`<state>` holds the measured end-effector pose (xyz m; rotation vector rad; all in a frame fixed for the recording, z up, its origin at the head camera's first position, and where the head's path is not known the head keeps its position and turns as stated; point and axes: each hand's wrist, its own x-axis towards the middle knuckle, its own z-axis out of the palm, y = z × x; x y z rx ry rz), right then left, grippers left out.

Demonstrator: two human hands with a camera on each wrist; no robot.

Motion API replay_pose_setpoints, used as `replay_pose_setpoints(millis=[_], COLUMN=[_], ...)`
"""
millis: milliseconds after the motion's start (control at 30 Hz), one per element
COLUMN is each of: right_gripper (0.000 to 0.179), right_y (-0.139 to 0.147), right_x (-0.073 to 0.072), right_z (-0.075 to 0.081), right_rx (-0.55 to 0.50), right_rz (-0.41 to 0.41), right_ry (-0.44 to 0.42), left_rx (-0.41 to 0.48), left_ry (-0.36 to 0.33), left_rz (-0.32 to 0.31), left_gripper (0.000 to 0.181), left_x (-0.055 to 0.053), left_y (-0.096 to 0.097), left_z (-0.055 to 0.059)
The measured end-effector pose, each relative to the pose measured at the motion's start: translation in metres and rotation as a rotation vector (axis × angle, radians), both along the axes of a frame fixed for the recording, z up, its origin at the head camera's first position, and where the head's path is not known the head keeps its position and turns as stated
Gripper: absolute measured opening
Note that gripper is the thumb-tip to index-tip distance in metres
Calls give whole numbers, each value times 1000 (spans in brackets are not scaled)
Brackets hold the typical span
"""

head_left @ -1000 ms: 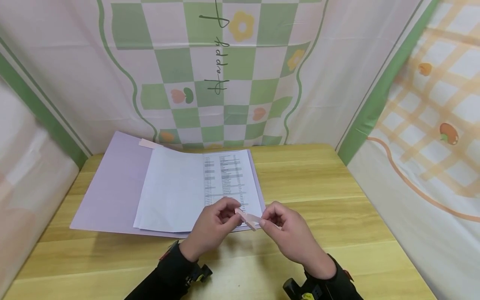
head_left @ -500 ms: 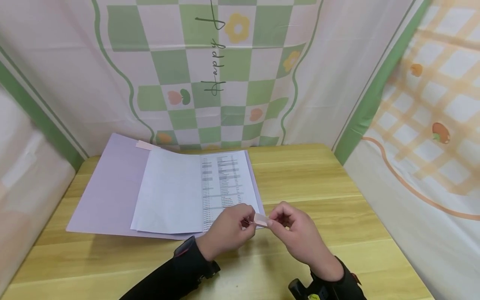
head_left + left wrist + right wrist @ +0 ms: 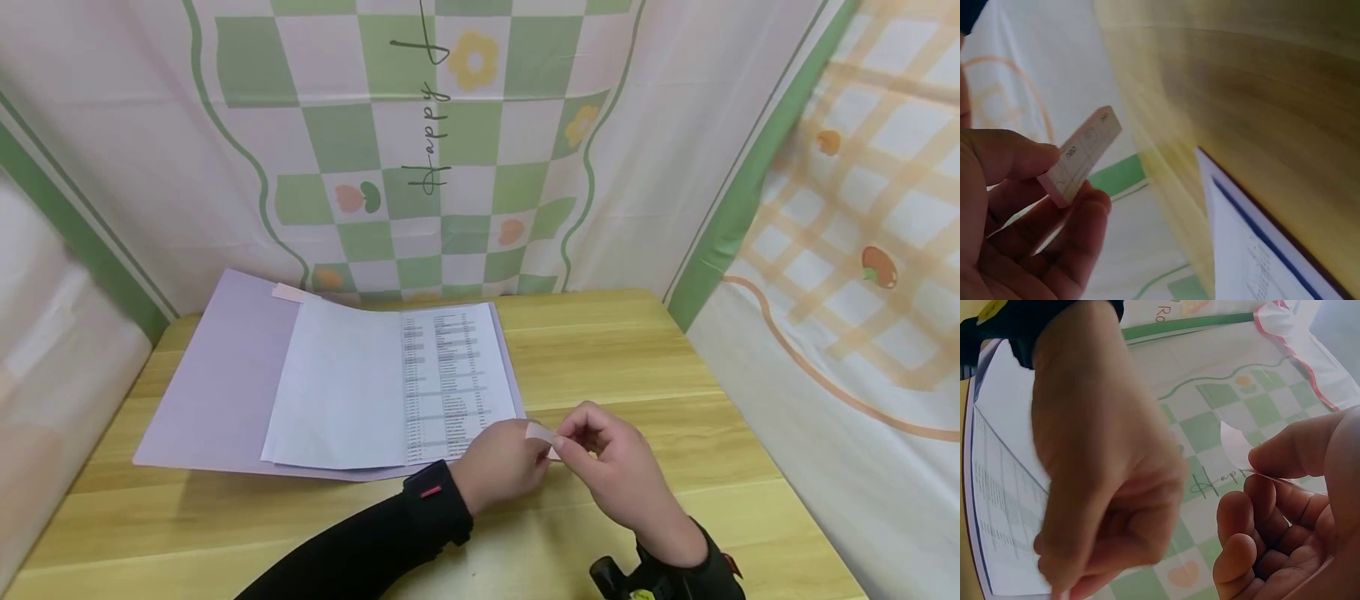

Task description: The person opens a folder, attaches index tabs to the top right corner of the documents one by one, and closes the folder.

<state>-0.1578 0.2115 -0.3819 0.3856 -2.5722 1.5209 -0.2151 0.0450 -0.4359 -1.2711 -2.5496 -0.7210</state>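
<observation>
above the table point(image 3: 615, 358), by the near right corner of the open folder point(image 3: 202, 400), the left hand point(image 3: 501, 462) pinches a small pink pad point(image 3: 1088, 150) between thumb and fingers, print on its face. the right hand point(image 3: 618, 471) pinches a pale strip point(image 3: 1232, 445) between thumb and forefinger, one end sticking out free. on the folder lie a blank page point(image 3: 337, 383) and a printed page point(image 3: 450, 367); a pink tab point(image 3: 292, 292) juts from the blank one's far left corner.

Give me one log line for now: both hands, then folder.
left hand: holds pink note pad | right hand: pinches pale paper strip | lilac folder: open on wooden table, printed sheet showing
</observation>
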Motion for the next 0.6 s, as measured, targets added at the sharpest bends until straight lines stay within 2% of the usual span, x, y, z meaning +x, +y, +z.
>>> replay_pose_setpoints(millis=[133, 267, 400, 600], right_gripper=[12, 11, 10, 12], right_y=[3, 4, 5, 5], right_x=[0, -1, -1, -2], right_z=[1, 1, 0, 0], right_rx=[-3, -9, -10, -19], right_rz=[-9, -15, -21, -24], right_ry=[21, 21, 18, 6], left_rx=[-77, -146, -224, -326], left_ry=[-32, -96, -153, -128], left_rz=[10, 16, 46, 60], left_gripper=[16, 4, 8, 13], left_x=[-2, -3, -3, -5], left_y=[10, 18, 25, 34], left_z=[-6, -11, -14, -23])
